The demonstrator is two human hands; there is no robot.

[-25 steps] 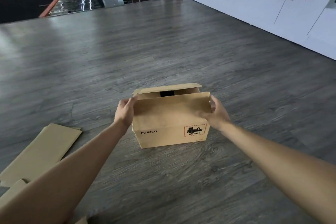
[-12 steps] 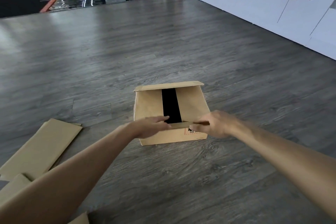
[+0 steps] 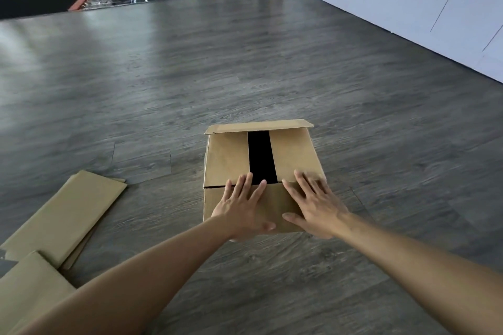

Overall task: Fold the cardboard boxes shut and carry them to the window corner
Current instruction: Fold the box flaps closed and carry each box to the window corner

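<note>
- Cardboard box [image 3: 234,160] on the floor [image 3: 245,62], right under my fingers.
- My left hand [image 3: 239,209] flat on the near flap, fingers [image 3: 246,185] straight and spread, holding nothing.
- My right hand [image 3: 315,207] flat beside it, fingers wide.
- Side flaps folded in, dark gap beyond my fingertips; far flap up.
- Flattened cardboard [image 3: 65,215] well left of my left hand.

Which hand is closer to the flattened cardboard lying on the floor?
Left. The left hand presses the near flap of the box on the side facing the flattened cardboard; the right hand presses the flap farther away.
</note>
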